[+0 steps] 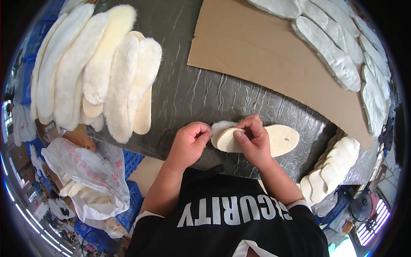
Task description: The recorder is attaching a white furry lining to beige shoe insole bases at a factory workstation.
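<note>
Insole (274,139): flat tan felt piece lying at the near edge of the desk (192,94), its heel end raised between both hands, its toe end resting to the right.
Fleece layer (219,127): white pile showing at the heel end, partly parted from the tan face; how far it is joined further along I cannot tell.
Left hand (189,141): curled into a loose fist just left of the heel, fingers narrow, thumb and forefinger pinching at the white edge.
Right hand (253,139): over the heel from the right, fingers (238,133) narrow and pressed on the tan face, thumb hidden behind it.
Handling: it looks light and bendy, soft on the fleece side, firmer on the felt side; it should not slip or break, but it will flop if held by one end only.
Hold: the heel rim seems the best place, pinched at the seam where the two layers meet, one layer to each hand.
Left stack (98,68): fleecy white insoles overlapping on the far left of the desk, well apart from the hands.
Cardboard (265,60): brown sheet across the far side, beyond the hands.
Grey insoles (342,51): a fan of them lying along the right part of the cardboard.
Right stack (334,167): cream insoles piled past the desk's right end.
Bag (85,171): white plastic, with pink print, below the left edge of the desk, near blue crates (132,160).
</note>
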The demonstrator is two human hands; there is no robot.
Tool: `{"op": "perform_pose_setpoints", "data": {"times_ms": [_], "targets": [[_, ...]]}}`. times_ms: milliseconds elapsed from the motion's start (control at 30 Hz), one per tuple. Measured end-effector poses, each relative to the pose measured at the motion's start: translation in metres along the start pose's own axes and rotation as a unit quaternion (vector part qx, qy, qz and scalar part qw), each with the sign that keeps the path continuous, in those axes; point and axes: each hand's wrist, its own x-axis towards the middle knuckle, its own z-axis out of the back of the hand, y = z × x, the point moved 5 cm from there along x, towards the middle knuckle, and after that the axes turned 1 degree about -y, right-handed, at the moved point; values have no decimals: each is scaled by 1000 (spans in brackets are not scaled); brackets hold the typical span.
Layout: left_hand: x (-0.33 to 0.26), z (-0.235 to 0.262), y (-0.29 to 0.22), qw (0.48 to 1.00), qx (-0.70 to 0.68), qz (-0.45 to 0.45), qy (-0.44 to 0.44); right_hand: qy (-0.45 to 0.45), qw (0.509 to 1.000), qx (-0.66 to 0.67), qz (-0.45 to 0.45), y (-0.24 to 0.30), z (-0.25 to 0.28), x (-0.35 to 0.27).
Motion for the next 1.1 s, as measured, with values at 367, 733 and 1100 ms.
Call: {"op": "perform_pose_setpoints", "data": {"times_ms": [367, 733, 1100], "targets": [[-2, -7, -5, 1000, -17, -3, 15, -12, 1000, 4, -24, -2, 0, 0], [-2, -12, -1, 999, 13, -48, -6, -10, 1000, -8, -7, -3, 1, -1], [-7, -17, -12, 995, -6, -96, -14, -21, 1000, -15, 14, -3, 2, -1]]}}
